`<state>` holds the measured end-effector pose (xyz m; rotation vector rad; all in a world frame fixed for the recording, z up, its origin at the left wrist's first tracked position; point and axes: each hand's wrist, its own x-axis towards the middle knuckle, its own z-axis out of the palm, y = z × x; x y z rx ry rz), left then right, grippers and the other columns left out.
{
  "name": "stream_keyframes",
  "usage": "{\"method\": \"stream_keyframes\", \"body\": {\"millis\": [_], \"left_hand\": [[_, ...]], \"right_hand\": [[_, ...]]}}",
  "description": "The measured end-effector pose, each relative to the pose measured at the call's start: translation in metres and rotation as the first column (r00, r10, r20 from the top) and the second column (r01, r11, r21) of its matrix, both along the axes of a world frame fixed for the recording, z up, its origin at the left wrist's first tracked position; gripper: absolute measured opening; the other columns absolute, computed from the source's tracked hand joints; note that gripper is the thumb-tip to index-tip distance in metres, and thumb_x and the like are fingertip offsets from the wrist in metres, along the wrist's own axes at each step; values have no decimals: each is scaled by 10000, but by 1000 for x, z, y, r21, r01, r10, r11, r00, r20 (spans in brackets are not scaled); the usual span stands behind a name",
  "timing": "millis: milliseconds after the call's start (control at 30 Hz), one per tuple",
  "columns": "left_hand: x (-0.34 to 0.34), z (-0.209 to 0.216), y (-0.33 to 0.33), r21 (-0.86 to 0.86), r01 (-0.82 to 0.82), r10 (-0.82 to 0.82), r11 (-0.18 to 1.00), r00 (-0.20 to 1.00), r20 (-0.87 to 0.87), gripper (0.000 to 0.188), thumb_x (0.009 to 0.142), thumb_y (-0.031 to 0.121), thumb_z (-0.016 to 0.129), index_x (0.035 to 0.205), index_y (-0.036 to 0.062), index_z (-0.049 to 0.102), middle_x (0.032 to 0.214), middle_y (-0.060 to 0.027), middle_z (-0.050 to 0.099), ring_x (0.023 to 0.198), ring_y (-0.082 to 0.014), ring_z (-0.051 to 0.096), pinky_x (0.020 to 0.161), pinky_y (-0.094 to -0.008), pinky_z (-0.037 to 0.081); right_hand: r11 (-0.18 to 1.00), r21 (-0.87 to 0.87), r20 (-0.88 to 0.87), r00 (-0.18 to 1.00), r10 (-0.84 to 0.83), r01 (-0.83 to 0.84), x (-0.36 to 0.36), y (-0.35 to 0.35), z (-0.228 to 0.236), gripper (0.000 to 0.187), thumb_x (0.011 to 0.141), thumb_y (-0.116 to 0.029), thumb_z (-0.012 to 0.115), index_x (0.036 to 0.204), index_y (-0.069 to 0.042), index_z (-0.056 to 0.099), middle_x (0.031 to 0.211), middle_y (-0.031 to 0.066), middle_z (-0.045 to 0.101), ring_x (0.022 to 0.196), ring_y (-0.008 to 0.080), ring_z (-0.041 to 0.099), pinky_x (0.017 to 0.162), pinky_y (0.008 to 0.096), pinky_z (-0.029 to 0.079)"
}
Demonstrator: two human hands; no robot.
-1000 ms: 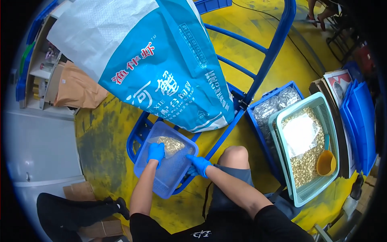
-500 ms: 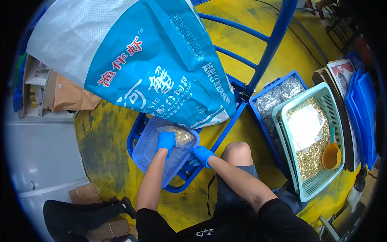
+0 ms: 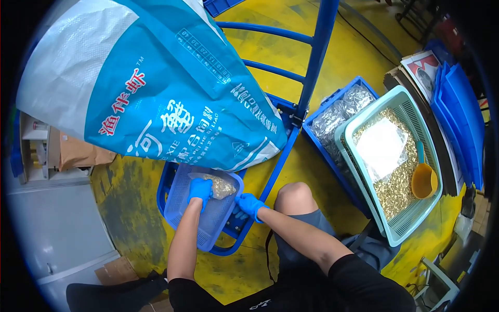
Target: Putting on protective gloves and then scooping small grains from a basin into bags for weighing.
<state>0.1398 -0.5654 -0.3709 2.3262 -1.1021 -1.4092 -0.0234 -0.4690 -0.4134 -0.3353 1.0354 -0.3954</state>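
Observation:
Both my hands wear blue gloves. My left hand [image 3: 200,191] is inside a lavender perforated plastic basket [image 3: 208,226], closed on the gathered end of a clear plastic bag [image 3: 222,187]. Small gold-coloured metal pieces fill that bag, which lies against the basket's far right corner. At the basket's right rim, my right hand [image 3: 250,206] has its fingers curled on the edge. The basket rests on the blue frame of a trolley [image 3: 236,244], partly under a large blue-and-white woven sack [image 3: 176,99].
To the right, a pale green basket [image 3: 397,236] holds loose gold pieces, white plastic bags [image 3: 382,148] and a yellow scoop [image 3: 424,181]. Behind it, a blue crate [image 3: 358,83] contains bags of dark pieces. Blue bins [image 3: 457,119] stand farther right; a person's dark-clothed limb [image 3: 114,296] is at lower left.
The whole view has shifted, so most things sit farther left in the picture. Both hands keep nearly the same places on the bag and the basket rim.

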Motion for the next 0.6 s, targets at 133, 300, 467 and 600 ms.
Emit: {"method": "stream_keyframes", "body": {"millis": [133, 300, 467, 600], "left_hand": [[-12, -9, -5, -53, -3, -3, 999, 993, -120, 157, 778, 129, 567, 684, 10, 529, 552, -100, 512, 427, -188, 513, 384, -322, 391], [-35, -27, -21, -93, -87, 69, 992, 980, -188, 192, 819, 208, 547, 761, 26, 542, 614, -96, 542, 452, -172, 524, 415, -303, 418], [-31, -43, -14, -225, -122, 86, 967, 982, -166, 359, 862, 354, 489, 682, 48, 542, 544, -54, 511, 435, -141, 477, 408, -298, 358], [-32, -37, -12, -326, -372, 357, 869, 928, -105, 580, 857, 559, 437, 916, 4, 596, 822, -135, 626, 678, -228, 596, 626, -354, 468]], "right_hand": [[1000, -17, -20, 1000, -24, 23, -8, 0, -4, 284, 927, -248, 427, 1022, -3, 537, 861, 146, 656, 659, 249, 651, 576, 352, 547], [997, -10, -107, 991, -78, 78, -10, 2, 0, 297, 914, -213, 448, 1138, -18, 467, 868, 144, 647, 650, 236, 653, 565, 337, 552], [998, -65, -59, 998, -14, 10, -19, 8, 20, 423, 893, -180, 461, 1285, -38, 385, 903, 116, 632, 647, 211, 651, 538, 309, 540], [996, -71, -43, 998, -52, 49, -34, 14, 24, 464, 894, -187, 480, 1320, -43, 367, 880, 109, 642, 635, 189, 630, 538, 299, 528]]}}
